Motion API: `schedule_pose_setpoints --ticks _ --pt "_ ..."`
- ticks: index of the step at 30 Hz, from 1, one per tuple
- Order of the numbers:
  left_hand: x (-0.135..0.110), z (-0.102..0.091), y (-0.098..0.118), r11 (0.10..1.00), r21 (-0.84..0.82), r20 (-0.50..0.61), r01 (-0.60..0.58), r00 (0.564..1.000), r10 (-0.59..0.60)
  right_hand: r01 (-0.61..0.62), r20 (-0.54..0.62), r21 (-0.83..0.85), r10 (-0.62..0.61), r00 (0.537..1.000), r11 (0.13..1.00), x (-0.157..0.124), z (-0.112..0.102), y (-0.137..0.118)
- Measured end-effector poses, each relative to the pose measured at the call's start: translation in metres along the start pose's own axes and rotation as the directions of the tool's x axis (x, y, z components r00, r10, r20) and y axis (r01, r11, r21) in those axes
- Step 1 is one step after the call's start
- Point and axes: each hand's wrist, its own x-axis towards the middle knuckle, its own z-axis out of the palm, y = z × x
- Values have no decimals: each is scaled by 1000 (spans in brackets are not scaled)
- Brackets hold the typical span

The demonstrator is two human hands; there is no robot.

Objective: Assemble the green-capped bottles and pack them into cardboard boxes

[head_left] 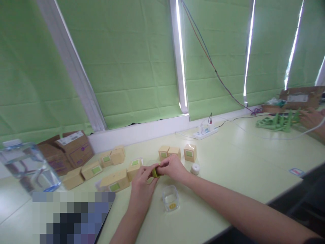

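My left hand (pixel 143 183) and my right hand (pixel 174 168) meet over the table, both closed on a small yellow-green item (pixel 155 172). Fingers cover most of it, so its kind is hidden. Just below them stands a clear square plastic container (pixel 170 199) with a yellow sticker on its front. To the right of my right hand lies a small round white object (pixel 195 168), perhaps a roll or lid. Behind the hands are small tan boxes (pixel 190 153) with green labels, and more tan boxes (pixel 115 181) stand to the left.
A large water bottle (pixel 30 166) and a brown carton (pixel 68 150) stand at the left. A white power strip (pixel 205 133) lies near the wall. At the far right, another person's hand (pixel 312 118) is beside green plastic parts (pixel 278 122). A pixelated area covers the lower left.
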Motion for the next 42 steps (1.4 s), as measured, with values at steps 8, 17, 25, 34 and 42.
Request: schedule_pose_setpoints --ticks 8,17,25,34,42 --pt "1 1 -6 985 -120 6 122 992 -122 -10 149 32 6 989 999 4 -5 1" --pt "1 5 -11 976 -164 39 142 990 -138 -21 7 -106 22 1000 994 -1 -5 -12" --pt "2 6 -4 969 -212 9 124 992 -125 51 -30 -167 -57 998 985 -5 -4 -17" --pt "-2 6 -10 980 -160 21 115 993 -113 73 -1 -154 -74 997 985 -6 -2 -11" --pt "0 4 -1 983 -117 18 144 990 -143 80 -5 -114 -81 997 990 -5 3 -6"
